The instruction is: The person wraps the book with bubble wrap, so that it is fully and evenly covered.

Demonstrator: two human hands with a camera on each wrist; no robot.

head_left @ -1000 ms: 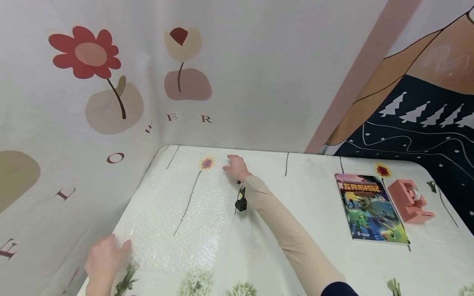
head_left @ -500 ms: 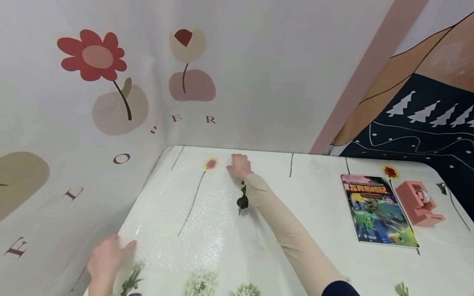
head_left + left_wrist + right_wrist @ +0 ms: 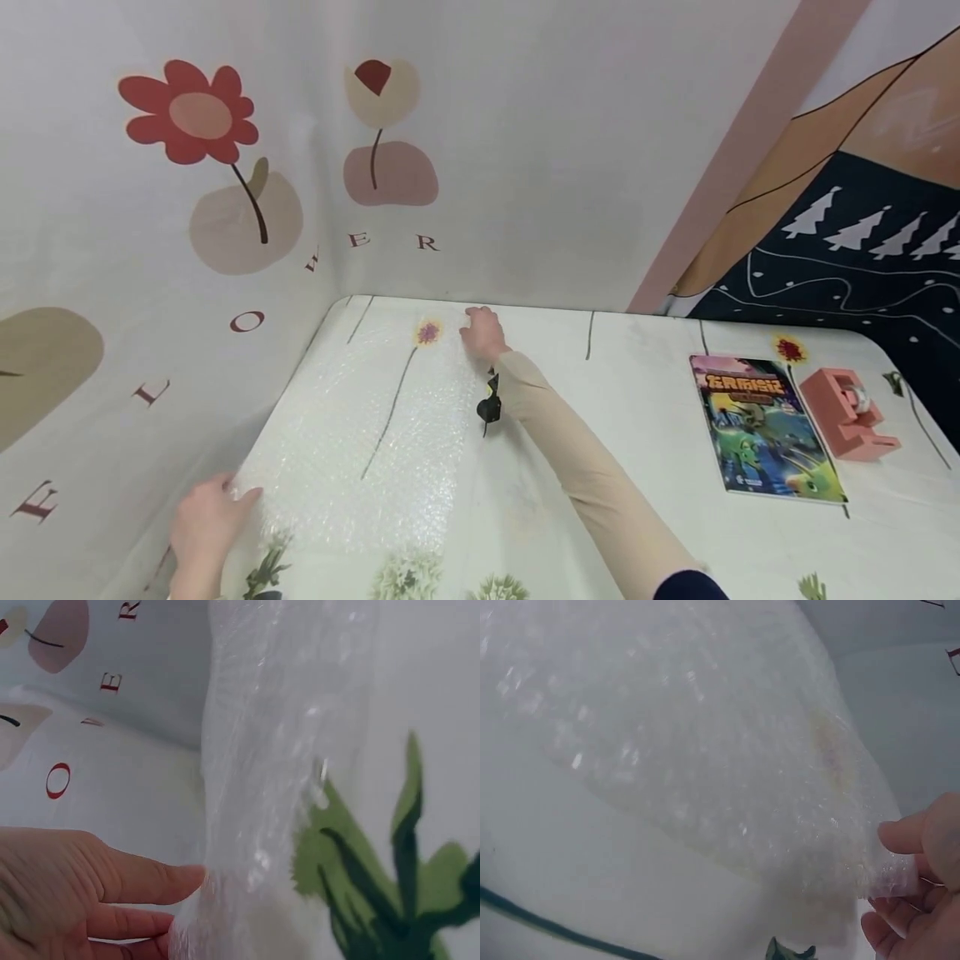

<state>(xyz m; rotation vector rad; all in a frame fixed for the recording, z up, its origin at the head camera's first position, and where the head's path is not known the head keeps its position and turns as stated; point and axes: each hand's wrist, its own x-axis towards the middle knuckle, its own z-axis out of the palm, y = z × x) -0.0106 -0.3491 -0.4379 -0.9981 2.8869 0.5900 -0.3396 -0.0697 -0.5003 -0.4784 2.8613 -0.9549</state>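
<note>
A sheet of clear bubble wrap (image 3: 322, 467) lies on the white flower-printed table, over a drawn yellow-purple flower. My left hand (image 3: 210, 525) is at its near left edge; in the left wrist view the thumb and fingers of that hand (image 3: 90, 896) pinch the edge of the wrap (image 3: 255, 787). At the far right corner is my right hand (image 3: 483, 333). The right wrist view shows this hand (image 3: 922, 877) with the corner of the wrap (image 3: 705, 750) between thumb and fingers.
A colourful book (image 3: 765, 433) lies on the right of the table, with a pink tape dispenser (image 3: 847, 417) beside it. Printed cloth (image 3: 525, 150) rises behind and at the left of the table. A small black object (image 3: 489, 407) is at the right wrist.
The head view has shifted slightly, so the scene stands a little further right than a second ago. Both hands stay at the same parts of the wrap.
</note>
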